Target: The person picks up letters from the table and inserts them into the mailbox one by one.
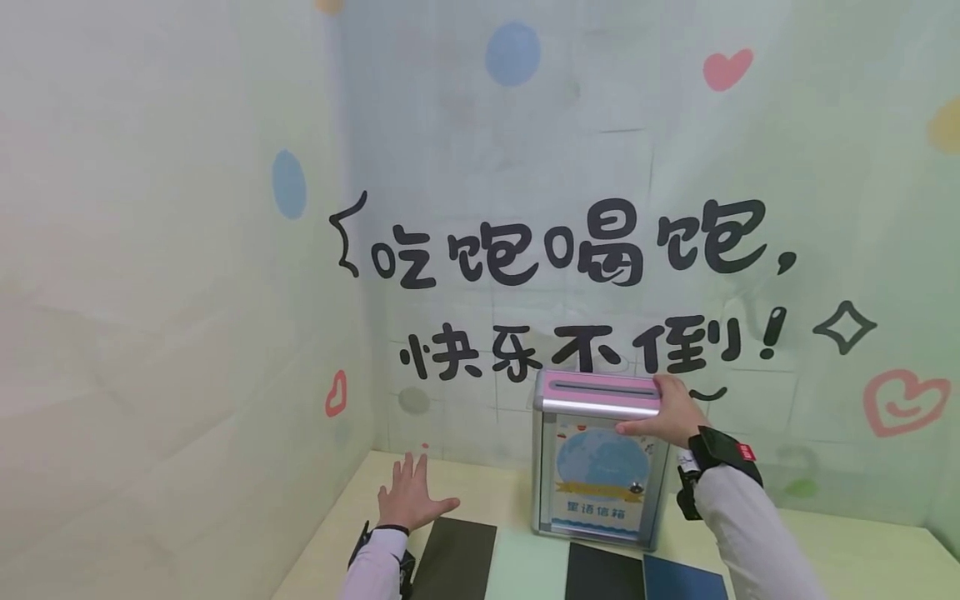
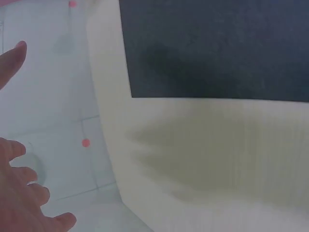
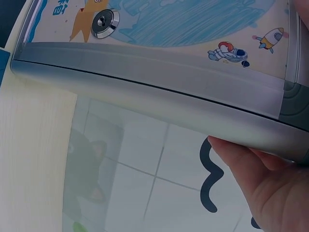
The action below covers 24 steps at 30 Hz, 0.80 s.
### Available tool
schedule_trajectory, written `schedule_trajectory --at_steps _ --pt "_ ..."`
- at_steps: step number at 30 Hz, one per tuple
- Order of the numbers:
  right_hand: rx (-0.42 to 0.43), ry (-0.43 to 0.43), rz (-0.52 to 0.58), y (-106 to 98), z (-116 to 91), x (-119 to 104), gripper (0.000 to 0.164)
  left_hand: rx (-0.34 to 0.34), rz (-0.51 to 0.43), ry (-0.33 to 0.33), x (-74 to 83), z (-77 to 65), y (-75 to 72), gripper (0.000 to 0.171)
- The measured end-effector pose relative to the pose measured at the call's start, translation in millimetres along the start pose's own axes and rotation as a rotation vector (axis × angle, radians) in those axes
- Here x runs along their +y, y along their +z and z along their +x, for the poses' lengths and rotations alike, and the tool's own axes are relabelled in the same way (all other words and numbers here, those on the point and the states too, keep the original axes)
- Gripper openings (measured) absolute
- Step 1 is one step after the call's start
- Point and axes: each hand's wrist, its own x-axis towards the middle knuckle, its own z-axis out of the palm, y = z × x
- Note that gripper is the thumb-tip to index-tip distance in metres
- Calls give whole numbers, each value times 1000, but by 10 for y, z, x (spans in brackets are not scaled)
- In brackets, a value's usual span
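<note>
Head view: the right hand (image 1: 671, 414) grips the top right corner of an upright box (image 1: 602, 483) standing on the table (image 1: 825, 537).
Its thumb lies against the front edge, while some fingers are hidden behind the box; the right wrist view cuts the hand off at its edge. The frame is smooth, silvery and rounded; the head view shows its pink slotted top (image 1: 600, 397), and the right wrist view makes plain a round lock (image 3: 105, 23), an astronaut (image 3: 229, 53) and a rocket (image 3: 272, 39). The left hand (image 1: 411, 496), empty, fingers spread, is near a flat dark panel (image 1: 456, 557), which the head view crops below; its own wrist view loses much of the palm but shows a blurred shadow (image 2: 193, 159) on the table.
</note>
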Motion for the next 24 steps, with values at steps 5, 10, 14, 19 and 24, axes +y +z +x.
schedule_trajectory --at_steps 5,10,14,19,24 --pt "6 0 18 19 21 6 103 -10 1 -43 -184 -74 24 95" --pt "6 -11 -3 12 2 -1 101 -38 37 -69 -284 -210 24 93" --pt "7 -13 -16 3 -7 -3 102 -78 60 -85 -381 -308 131 93" --pt "8 -12 -15 14 2 20 105 -104 82 -111 -522 -433 291 93" --pt "10 -17 -7 34 30 61 106 -121 94 -137 -637 -545 403 93"
